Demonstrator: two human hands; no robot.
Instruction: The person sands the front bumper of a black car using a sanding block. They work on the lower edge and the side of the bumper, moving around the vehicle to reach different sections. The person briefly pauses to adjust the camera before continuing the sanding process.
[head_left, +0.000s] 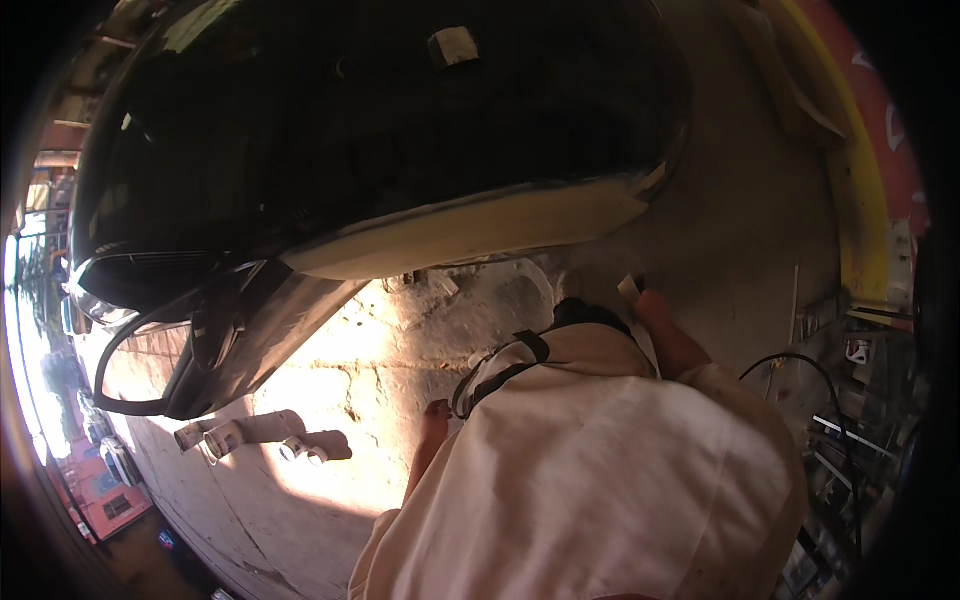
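Observation:
A dark, glossy car body (390, 127) stretches across the view before me. Along its near lower side runs a dull beige panel (480, 225), unlike the shiny dark paint above. My right hand (651, 306) grips a small flat pale piece (628, 286); whether it is a spreader or folded sandpaper is unclear. It is held low beside my body, apart from the car. My left hand (438, 412) hangs at my other side over sunlit ground, its fingers partly curled and too small to read well. On the dark bodywork lies a small pale block (454, 46).
An open car door (217, 337) juts out at the left. Several cans (223, 439) stand on the concrete floor (247, 517) near it. At the right, a black hose (825, 367) arches over cluttered metal pieces (832, 457), below a red and yellow panel (855, 172).

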